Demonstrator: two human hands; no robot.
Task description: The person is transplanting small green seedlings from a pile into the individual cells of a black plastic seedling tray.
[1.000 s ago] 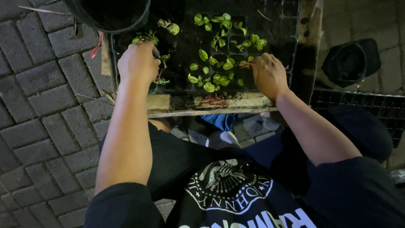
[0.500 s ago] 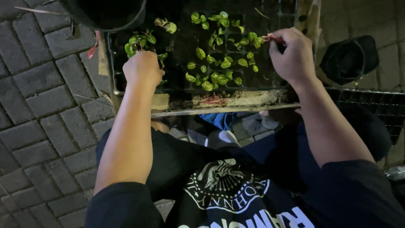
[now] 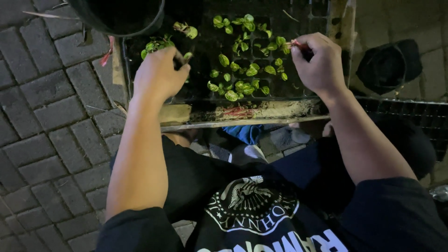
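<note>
A black seedling tray (image 3: 303, 88) with dark soil cells rests on a wooden board (image 3: 261, 112) in front of me. Small green seedlings (image 3: 242, 65) fill its middle cells, and a few more (image 3: 156, 45) stand at its far left. My left hand (image 3: 158, 74) hovers over the left cells, its fingers pinched around a seedling with a green leaf (image 3: 186, 56). Over the right side of the tray, my right hand (image 3: 319, 63) pinches a thin red-stemmed seedling (image 3: 296, 45) between thumb and fingers.
A big black pot (image 3: 121, 16) stands at the tray's far left corner. A smaller black pot (image 3: 389, 63) lies on the paving at the right, beside another black cell tray (image 3: 420, 116). Grey brick paving (image 3: 46, 116) lies to the left. My knees are under the board.
My right hand lifted a red-stemmed seedling from the tray's middle and carried it to the right side. My left hand shifted slightly among the left cells and now pinches a seedling.
</note>
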